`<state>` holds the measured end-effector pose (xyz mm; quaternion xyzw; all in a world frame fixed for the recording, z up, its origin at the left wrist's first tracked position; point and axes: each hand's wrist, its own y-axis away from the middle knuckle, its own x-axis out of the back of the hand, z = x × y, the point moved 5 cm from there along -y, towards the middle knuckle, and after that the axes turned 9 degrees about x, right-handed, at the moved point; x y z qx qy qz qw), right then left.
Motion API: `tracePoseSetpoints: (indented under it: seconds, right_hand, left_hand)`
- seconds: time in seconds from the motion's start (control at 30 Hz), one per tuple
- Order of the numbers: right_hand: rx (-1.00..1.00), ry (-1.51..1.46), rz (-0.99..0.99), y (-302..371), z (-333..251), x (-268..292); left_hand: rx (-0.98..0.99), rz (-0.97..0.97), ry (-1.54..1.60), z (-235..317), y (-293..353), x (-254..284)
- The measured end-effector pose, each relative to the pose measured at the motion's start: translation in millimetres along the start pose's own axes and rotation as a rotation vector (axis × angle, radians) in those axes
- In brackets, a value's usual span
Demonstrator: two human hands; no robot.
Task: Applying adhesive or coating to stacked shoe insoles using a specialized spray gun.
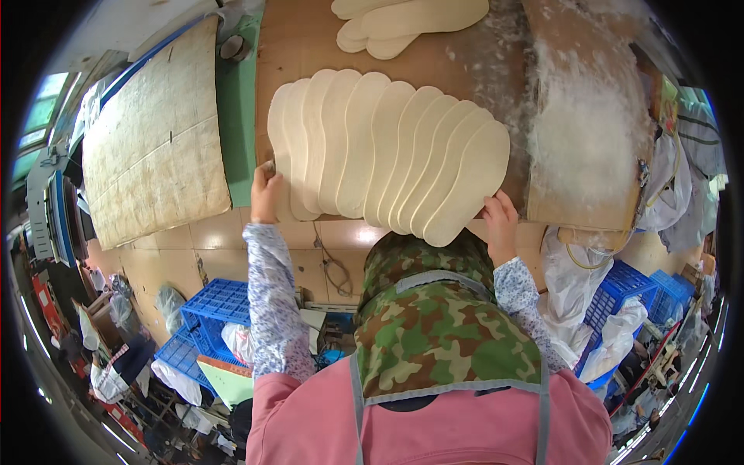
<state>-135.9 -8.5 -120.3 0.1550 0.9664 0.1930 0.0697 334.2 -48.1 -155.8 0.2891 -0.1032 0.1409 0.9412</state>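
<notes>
A fanned row of several cream-coloured insoles (360,147) lies overlapping on the brown work board (457,77), toe ends pointing away from me. My left hand (266,196) is at the fan's left edge, fingers curled together against the outermost insole. Over on the right, my right hand (501,226) has its bent fingers at the edge of the last insole (474,174), which overlaps the ones beside it. Some fingertips of both hands are hard to make out. Several more insoles (422,15) lie in a loose pile at the far side of the board.
A worn cardboard sheet (155,132) lies to the left over a green surface (239,101). White fluff covers the board on the right (585,132). Blue plastic crates (221,310) stand below left, with more blue crates (616,291) and white plastic bags (570,287) below right.
</notes>
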Motion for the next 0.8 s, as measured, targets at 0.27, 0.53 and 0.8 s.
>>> tracePoseSetpoints:
  seconds: [0.27, 0.53, 0.8]
  right_hand:
    - [-0.31, -0.514, -0.018, -34.1, 5.0, 12.5]
    - [-0.291, -0.537, -0.218, -75.2, 0.4, -11.8]
    - [-0.368, -0.008, -0.455, -112.7, 7.3, -52.6]
  left_hand:
    - [0.381, -0.571, 0.574, 43.1, 13.8, -44.9]
    - [0.395, -0.434, 0.699, -19.1, 75.6, -34.1]
    - [0.308, -0.342, 1.391, -54.2, 147.9, -41.1]
